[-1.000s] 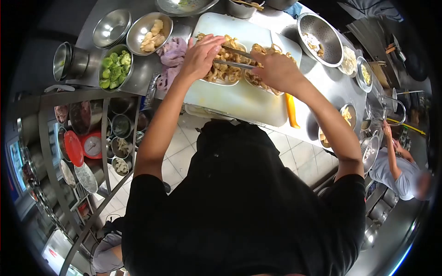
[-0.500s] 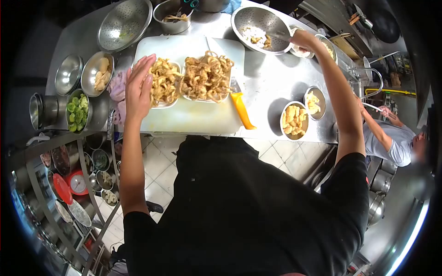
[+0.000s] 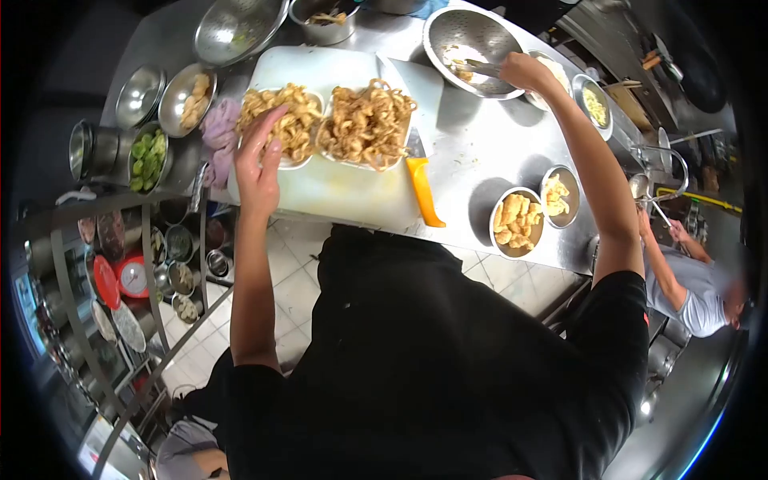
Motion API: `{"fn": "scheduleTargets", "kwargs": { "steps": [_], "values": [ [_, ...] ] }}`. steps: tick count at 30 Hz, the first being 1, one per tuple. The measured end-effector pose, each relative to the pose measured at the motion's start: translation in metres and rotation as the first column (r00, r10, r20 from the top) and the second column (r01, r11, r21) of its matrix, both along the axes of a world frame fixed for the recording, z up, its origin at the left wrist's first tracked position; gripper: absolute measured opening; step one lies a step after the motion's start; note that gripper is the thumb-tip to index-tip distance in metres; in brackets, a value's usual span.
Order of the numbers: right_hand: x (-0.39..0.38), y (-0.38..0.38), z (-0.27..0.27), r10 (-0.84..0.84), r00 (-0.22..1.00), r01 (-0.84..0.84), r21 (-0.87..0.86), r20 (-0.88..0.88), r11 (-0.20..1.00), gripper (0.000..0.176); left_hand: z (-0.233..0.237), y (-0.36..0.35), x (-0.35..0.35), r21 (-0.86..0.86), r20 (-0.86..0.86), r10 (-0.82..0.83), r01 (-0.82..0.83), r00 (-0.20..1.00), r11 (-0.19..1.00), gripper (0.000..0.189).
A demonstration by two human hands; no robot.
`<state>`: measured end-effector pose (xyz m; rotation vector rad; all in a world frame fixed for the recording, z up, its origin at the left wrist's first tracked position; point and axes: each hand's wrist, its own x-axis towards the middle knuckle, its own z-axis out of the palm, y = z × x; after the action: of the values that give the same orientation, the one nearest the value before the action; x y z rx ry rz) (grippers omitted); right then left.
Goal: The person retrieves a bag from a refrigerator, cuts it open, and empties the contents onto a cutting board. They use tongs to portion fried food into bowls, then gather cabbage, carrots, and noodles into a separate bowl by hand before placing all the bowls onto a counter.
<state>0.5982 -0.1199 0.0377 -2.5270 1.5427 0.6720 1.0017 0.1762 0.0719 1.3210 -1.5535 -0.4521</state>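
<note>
My left hand, fingers loosely extended, is at the left edge of a white tray heaped with curly fried pieces. A second heap of browner fried pieces sits beside it on the white cutting board. My right hand is closed around metal tongs, whose tips reach into a perforated steel colander. White and brown bits lie at the bottom of the colander. A knife with a yellow handle rests at the board's right edge.
Two bowls of pale yellow fried pieces stand front right. Bowls, sliced greens and a purple cloth are at left. Another colander sits behind. A person in a grey shirt works at right.
My left hand has come over the edge of the left heap. The tongs in my right hand now point into the colander. The whole view has turned slightly.
</note>
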Motion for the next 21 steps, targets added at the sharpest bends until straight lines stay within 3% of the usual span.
{"fn": "scheduleTargets", "kwargs": {
  "steps": [3, 5, 7, 8, 10, 12, 14, 17, 18, 21],
  "values": [
    [-0.001, -0.001, -0.030, 0.189, 0.977, -0.205, -0.181, -0.100, 0.962, 0.015, 0.000, 0.004, 0.002, -0.001, -0.032, 0.001, -0.001, 0.999, 1.000, 0.034],
    [0.003, 0.010, -0.014, 0.244, 0.962, -0.262, -0.159, -0.124, 0.952, 0.017, -0.003, 0.006, 0.003, 0.015, -0.045, 0.006, -0.005, 0.999, 1.000, 0.034],
    [-0.001, 0.035, 0.027, 0.300, 0.940, -0.278, -0.144, 0.163, 0.950, 0.026, -0.007, 0.009, 0.005, 0.029, -0.067, 0.004, -0.002, 0.998, 1.000, 0.033],
    [0.012, 0.056, 0.060, 0.303, 0.939, -0.282, -0.139, 0.161, 0.949, 0.026, -0.009, 0.012, 0.006, 0.034, -0.071, 0.008, -0.006, 0.997, 0.999, 0.033],
    [0.048, 0.111, 0.118, -0.189, 0.936, 0.174, 0.076, 0.296, 0.982, 0.026, -0.014, 0.018, 0.005, 0.117, -0.154, -0.014, 0.032, 0.988, 0.993, 0.032],
    [0.051, 0.151, 0.126, -0.134, 0.876, 0.153, -0.004, 0.464, 0.988, 0.027, -0.022, 0.024, -0.002, 0.199, -0.193, -0.028, 0.067, 0.981, 0.978, 0.032],
    [0.070, 0.197, 0.125, -0.054, 0.855, 0.090, -0.046, 0.516, 0.995, 0.027, -0.030, 0.027, -0.014, 0.175, -0.063, -0.130, 0.139, 0.990, 0.975, 0.032],
    [0.107, 0.257, 0.098, -0.008, 0.919, 0.038, -0.069, 0.395, 0.997, 0.033, -0.033, 0.026, -0.029, 0.163, 0.045, -0.209, 0.200, 0.977, 0.966, 0.031],
    [0.118, 0.271, 0.085, 0.034, 0.937, 0.010, -0.126, 0.347, 0.992, 0.035, -0.035, 0.027, -0.030, 0.166, 0.041, -0.221, 0.212, 0.974, 0.963, 0.031],
    [0.128, 0.289, 0.056, -0.046, 0.935, 0.106, -0.151, 0.353, 0.983, 0.038, -0.040, 0.033, -0.030, 0.135, -0.094, -0.242, 0.253, 0.966, 0.958, 0.027]
  ]
}}
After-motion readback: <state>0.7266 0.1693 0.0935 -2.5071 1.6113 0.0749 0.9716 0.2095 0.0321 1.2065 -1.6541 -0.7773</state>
